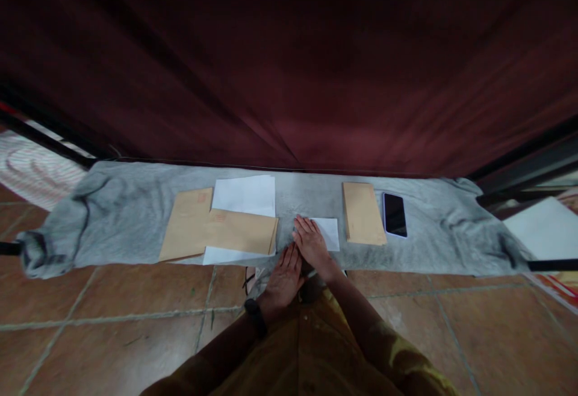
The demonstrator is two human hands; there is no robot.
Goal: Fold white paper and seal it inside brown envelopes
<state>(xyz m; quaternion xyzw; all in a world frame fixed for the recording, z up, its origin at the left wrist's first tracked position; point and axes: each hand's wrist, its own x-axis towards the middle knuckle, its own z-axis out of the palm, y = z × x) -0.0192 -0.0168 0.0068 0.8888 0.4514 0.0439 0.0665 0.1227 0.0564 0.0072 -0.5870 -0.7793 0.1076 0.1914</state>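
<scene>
Small white paper lies on the grey cloth-covered worktop, near its front edge. Right hand flat over the paper's left part; grip unclenched, fingers straight and close together. Left hand just beside it at the edge, fingers likewise extended; cannot tell whether it touches the paper. To the left, brown envelopes overlap white sheets. To the right, a brown envelope stack, phone just beyond.
</scene>
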